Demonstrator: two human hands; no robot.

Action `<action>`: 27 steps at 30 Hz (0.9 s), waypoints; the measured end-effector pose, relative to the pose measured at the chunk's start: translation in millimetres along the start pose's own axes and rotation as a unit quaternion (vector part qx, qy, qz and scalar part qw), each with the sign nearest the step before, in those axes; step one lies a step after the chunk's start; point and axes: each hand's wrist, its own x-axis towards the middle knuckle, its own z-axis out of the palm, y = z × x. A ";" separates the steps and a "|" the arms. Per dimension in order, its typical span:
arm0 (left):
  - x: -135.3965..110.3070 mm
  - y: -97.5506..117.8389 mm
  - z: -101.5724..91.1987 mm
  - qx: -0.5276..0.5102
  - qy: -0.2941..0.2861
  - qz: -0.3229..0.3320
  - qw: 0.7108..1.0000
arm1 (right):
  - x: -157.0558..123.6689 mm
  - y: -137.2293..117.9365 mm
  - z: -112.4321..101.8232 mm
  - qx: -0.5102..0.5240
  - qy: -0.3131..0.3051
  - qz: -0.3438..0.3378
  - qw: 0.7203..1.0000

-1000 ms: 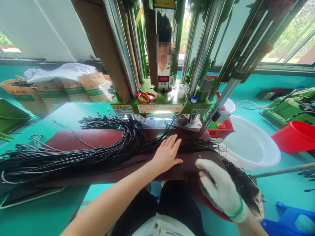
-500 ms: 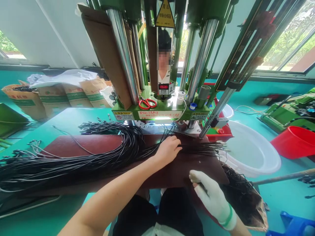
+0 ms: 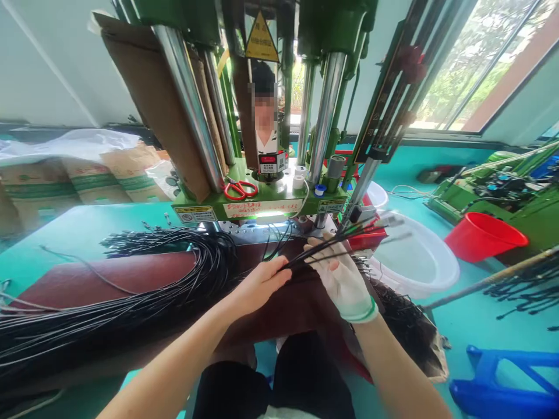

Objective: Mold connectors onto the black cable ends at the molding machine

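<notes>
My bare left hand [image 3: 261,283] is closed round a few black cables [image 3: 301,256], lifted above the brown board [image 3: 279,314]. Their free ends point up and to the right, blurred at the tips. In a white glove, my right hand [image 3: 343,286] has its fingers stretched out behind these cables, palm towards me, with the cables crossing its fingers. A thick bundle of black cables [image 3: 131,317] runs across the board on the left and curls back near the green press [image 3: 279,174]. Other cable ends [image 3: 361,265] lie behind the glove.
Red-handled scissors [image 3: 240,190] rest on the press. A white tub [image 3: 410,256] and a red bucket [image 3: 484,235] stand to the right. Below the board's right edge, a sack of black scraps [image 3: 406,326] sits near a blue stool [image 3: 506,378]. Paper sacks [image 3: 78,180] stand back left.
My left hand has drawn back from the press, raising several cables off the board. My gloved right hand has moved up and left, opening its fingers against the cables. The view has turned right.
</notes>
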 end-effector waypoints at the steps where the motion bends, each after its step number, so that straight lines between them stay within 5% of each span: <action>1: -7.0 -2.4 1.6 -0.015 -0.024 -0.020 0.999 | 5.3 -5.0 3.3 0.004 -0.001 -0.003 1.000; 6: -42.4 -17.0 5.9 -0.050 -0.099 -0.101 0.989 | 8.1 -12.2 11.7 0.015 -0.041 0.006 0.999; 11: -61.5 -26.0 8.9 0.107 -0.170 -0.100 0.975 | -13.7 8.0 3.1 0.052 -0.037 0.054 0.997; 14: -50.8 -25.7 16.4 0.161 -0.146 -0.041 0.975 | -24.5 14.7 -14.7 0.051 0.022 0.058 0.997; 17: -19.9 -26.3 27.1 0.248 -0.043 0.036 0.967 | -32.6 15.3 -38.6 0.039 0.094 0.053 0.993; 20: 17.6 -31.8 36.5 0.435 0.036 0.088 0.895 | -42.4 14.8 -60.2 0.031 0.159 0.049 0.986; 23: 43.2 -40.7 41.6 0.565 0.021 0.115 0.817 | -54.1 15.9 -73.1 0.037 0.204 0.056 0.977; 27: 52.9 -50.2 44.5 0.618 0.012 0.165 0.768 | -63.7 18.7 -77.0 0.056 0.227 0.075 0.969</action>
